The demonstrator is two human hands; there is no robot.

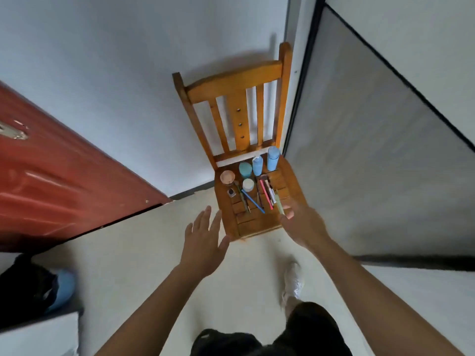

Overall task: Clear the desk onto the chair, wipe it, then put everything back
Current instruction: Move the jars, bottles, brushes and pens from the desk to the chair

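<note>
1. Beyond the fingertips of both hands, a slatted orange-brown wooden chair (257, 222) is seen standing against a white wall (115, 73), its seat loaded with small items.
2. The left hand (204, 242) is held flat over the pale floor (144, 253), fingers spread apart and empty; its thumb tip is seen just beside the chair seat's front left corner.
3. The right hand (302, 222) is stretched over the seat's front right edge, fingers loosely parted and nothing gripped; whether the seat is touched cannot be told.
4. Just ahead of the right fingertips, a pale green stick-shaped item (279, 204) is laid on the seat, with a pink pencil-like stick (266, 195) and a blue pencil-like stick (253, 201) lying further to the left of it.
5. Farther from the fingers, at the seat's back edge, three items are stood upright: a tall light blue cylindrical bottle (273, 158), a clear bottle with a blue body (257, 165) and a short teal jar (245, 170).
6. Between those and the left fingertips, a round peach-coloured compact (227, 177), a small white round jar (248, 185) and a tiny dark pot (231, 192) are set.
7. Left of the left hand, a red-brown door (51, 181) is visible.
</note>
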